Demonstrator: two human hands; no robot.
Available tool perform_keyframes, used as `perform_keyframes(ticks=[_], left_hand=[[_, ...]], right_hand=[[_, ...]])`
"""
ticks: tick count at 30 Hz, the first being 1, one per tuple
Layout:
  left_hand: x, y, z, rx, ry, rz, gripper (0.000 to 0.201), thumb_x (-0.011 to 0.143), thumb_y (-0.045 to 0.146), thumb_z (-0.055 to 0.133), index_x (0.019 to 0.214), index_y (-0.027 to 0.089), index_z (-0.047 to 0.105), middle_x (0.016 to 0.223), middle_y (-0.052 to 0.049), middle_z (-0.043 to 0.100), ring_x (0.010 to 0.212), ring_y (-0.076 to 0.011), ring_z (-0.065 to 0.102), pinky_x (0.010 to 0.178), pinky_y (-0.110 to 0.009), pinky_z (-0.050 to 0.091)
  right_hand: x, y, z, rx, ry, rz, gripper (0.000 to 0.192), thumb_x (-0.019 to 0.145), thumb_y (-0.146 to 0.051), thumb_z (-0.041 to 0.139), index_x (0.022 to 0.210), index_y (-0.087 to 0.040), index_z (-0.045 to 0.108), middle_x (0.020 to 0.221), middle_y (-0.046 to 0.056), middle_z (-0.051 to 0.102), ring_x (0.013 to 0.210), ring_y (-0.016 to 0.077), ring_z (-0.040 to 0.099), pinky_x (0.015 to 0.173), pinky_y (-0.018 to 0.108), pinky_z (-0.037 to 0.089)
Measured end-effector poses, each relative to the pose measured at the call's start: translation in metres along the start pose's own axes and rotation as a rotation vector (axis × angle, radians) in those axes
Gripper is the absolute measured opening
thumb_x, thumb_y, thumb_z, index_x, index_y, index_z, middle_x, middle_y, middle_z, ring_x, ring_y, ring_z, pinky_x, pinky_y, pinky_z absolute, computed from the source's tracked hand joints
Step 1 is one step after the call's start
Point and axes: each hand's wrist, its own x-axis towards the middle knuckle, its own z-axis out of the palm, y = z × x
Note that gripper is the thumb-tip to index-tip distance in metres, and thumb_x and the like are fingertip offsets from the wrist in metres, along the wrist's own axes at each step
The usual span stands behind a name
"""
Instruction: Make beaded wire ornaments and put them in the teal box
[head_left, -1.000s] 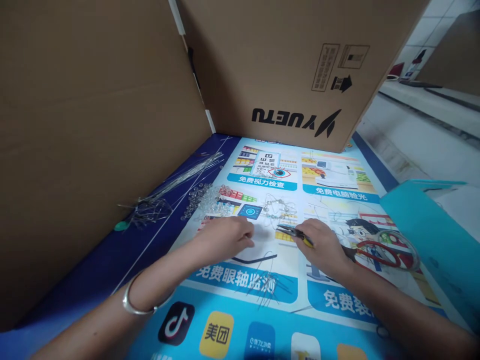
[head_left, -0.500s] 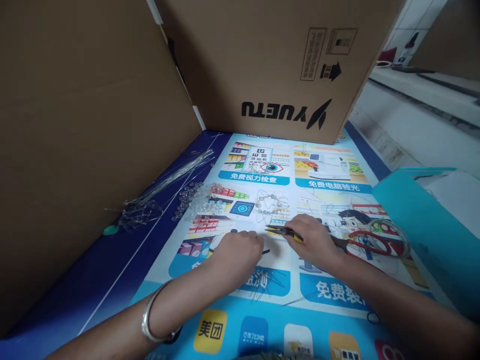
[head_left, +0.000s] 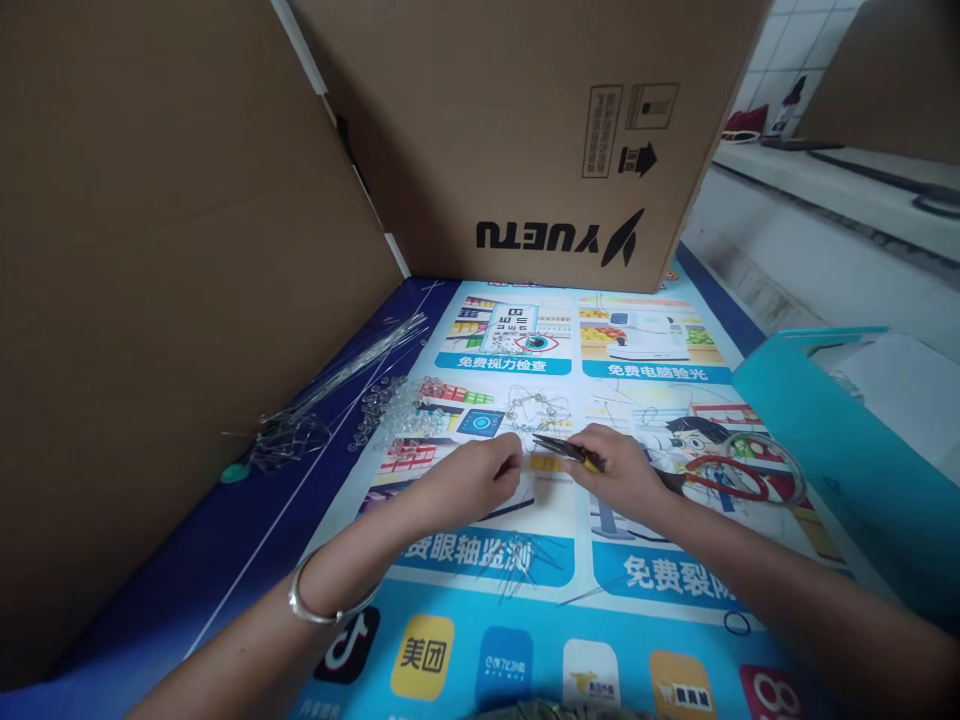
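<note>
My right hand point(head_left: 619, 470) is wrapped round needle-nose pliers point(head_left: 564, 449) with dark jaws and yellow-black handles; the jaws point left. Just left of the jaw tips, my left hand point(head_left: 480, 480) is closed in a pinch, and what its fingers hold is too small to make out. Beyond both hands lies a ring of clear beads on wire point(head_left: 537, 412). A heap of loose clear beads point(head_left: 397, 410) sits to the left of it. Short wire pieces point(head_left: 521, 565) are scattered nearer to me, below my left hand.
A bundle of long thin wires point(head_left: 360, 360) lies at the left beside a cardboard wall point(head_left: 187, 200). Another cardboard panel point(head_left: 517, 130) stands at the back. Red-handled scissors point(head_left: 727, 475) and a round clear dish point(head_left: 796, 475) lie right, near a teal box point(head_left: 847, 420).
Both hands have shifted slightly away from me, towards the bead ring. The pliers stay in my right hand and the left remains pinched. The view has tilted a little.
</note>
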Motion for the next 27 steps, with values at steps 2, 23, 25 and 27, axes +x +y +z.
perform_keyframes(ticks=[2, 23, 25, 27], left_hand=[[0.009, -0.001, -0.002, -0.221, 0.038, 0.004, 0.007, 0.077, 0.019, 0.044, 0.08, 0.018, 0.051, 0.066, 0.001, 0.054, 0.059, -0.0118, 0.049, 0.054, -0.022, 0.037], [0.056, -0.017, 0.0, -0.67, 0.171, -0.114, 0.022, 0.075, 0.028, 0.054, 0.091, 0.018, 0.065, 0.058, 0.0, 0.059, 0.047, -0.0097, 0.052, 0.048, -0.022, 0.045], [0.053, -0.014, -0.005, -0.623, 0.153, -0.109, 0.021, 0.075, 0.026, 0.053, 0.09, 0.017, 0.065, 0.06, 0.0, 0.059, 0.05, -0.0108, 0.053, 0.049, -0.023, 0.045], [0.05, -0.012, -0.01, -0.48, 0.185, -0.052, 0.02, 0.075, 0.025, 0.052, 0.087, 0.018, 0.066, 0.067, -0.002, 0.062, 0.055, -0.0121, 0.055, 0.055, -0.024, 0.046]], right_hand=[[0.001, 0.0, -0.002, 0.032, 0.026, 0.026, 0.012, 0.075, -0.026, 0.057, 0.086, -0.021, 0.06, 0.076, 0.0, 0.055, 0.068, 0.0134, 0.05, 0.059, 0.025, 0.038], [0.011, 0.01, -0.022, -0.147, 0.157, 0.065, 0.01, 0.077, -0.027, 0.054, 0.083, -0.021, 0.058, 0.078, 0.002, 0.056, 0.074, 0.0153, 0.052, 0.064, 0.027, 0.04], [0.01, 0.013, -0.021, -0.19, 0.142, 0.05, 0.01, 0.077, -0.027, 0.053, 0.083, -0.021, 0.058, 0.079, 0.002, 0.057, 0.075, 0.016, 0.052, 0.064, 0.027, 0.041], [0.009, 0.015, -0.02, -0.253, 0.149, 0.005, 0.011, 0.077, -0.026, 0.053, 0.086, -0.021, 0.058, 0.083, 0.003, 0.058, 0.079, 0.0172, 0.053, 0.068, 0.029, 0.041]])
